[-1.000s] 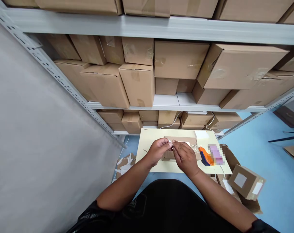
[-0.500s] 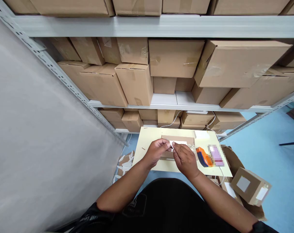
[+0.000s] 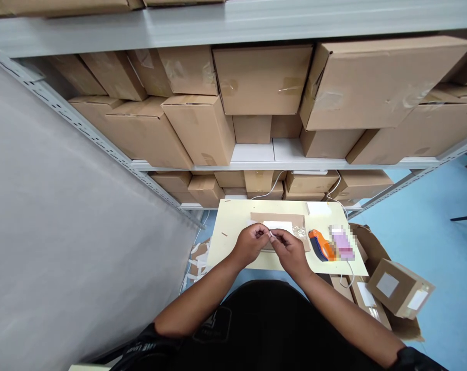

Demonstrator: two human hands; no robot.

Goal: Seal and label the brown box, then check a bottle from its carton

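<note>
A small whitish scrap (image 3: 271,234) is pinched in the closed fingertips of the left hand (image 3: 252,242) and right hand (image 3: 291,250), over a flat, white-labelled cardboard package (image 3: 277,217); its shape is mostly hidden. A tilted carton (image 3: 402,296) is overlapped with an open cardboard box (image 3: 372,247). A lilac object (image 3: 343,243) is pixelated.

A small white piece (image 3: 271,234) is pinched between the fingertips of the left hand (image 3: 250,243) and the right hand (image 3: 292,252), which are held close together over a flat cardboard box (image 3: 300,220). The box is laid on a pale yellow table (image 3: 226,252). An orange and dark-blue tool (image 3: 322,245) is set beside a pixelated pink item (image 3: 342,243). Beyond, brown cartons (image 3: 262,80) are stacked on shelving (image 3: 295,166).
</note>
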